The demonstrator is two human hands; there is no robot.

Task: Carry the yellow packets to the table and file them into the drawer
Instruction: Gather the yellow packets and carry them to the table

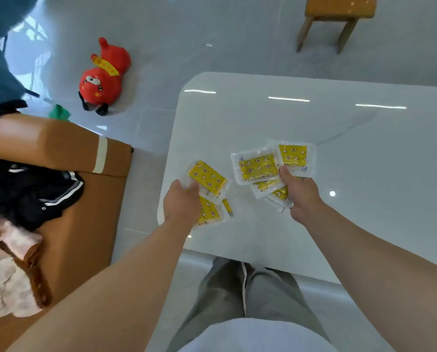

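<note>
Roughly seven yellow packets [259, 167] at centre frame, over near-left corner of white desk [326, 128]. Red plush toy [103, 77] on floor upper left; wooden stool [336, 11] upper right; brown sofa [67, 153] with clothes [34, 194] at left. Left hand [180, 201] gripping three, right hand [302, 196] pinching four, fanned.

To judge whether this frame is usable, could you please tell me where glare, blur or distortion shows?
Head view: light streaks glare on the glossy white table; the yellow packets gripped by the left hand and right hand are slightly soft but recognisable; wide-angle distortion curves the table edge; the lower-left clothing is blurred.
</note>
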